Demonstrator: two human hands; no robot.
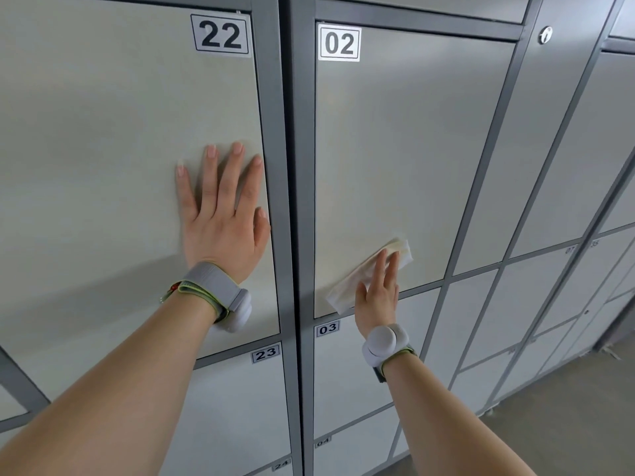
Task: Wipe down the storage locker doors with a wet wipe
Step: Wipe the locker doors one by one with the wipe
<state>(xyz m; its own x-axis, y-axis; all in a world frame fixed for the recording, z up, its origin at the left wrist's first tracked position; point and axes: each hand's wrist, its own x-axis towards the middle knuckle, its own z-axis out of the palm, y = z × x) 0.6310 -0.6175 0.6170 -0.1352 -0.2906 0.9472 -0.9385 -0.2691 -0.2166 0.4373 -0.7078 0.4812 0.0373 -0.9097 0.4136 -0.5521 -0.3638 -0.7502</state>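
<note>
Pale grey locker door 02 (405, 139) fills the upper middle of the head view, framed in dark grey metal. My right hand (378, 297) presses a white wet wipe (364, 273) flat against the lower left part of that door, fingers stretched over it. The wipe is crumpled and sticks out beyond my fingertips and below my thumb. My left hand (223, 214) rests flat with spread fingers on door 22 (113, 132), near its right edge, holding nothing. Both wrists carry grey bands with white round devices.
Smaller doors 23 (237, 400), 03 (343, 365) and 04 sit below. More locker columns run off to the right, one with a round lock (545, 35). Grey concrete floor (567, 417) shows at the lower right.
</note>
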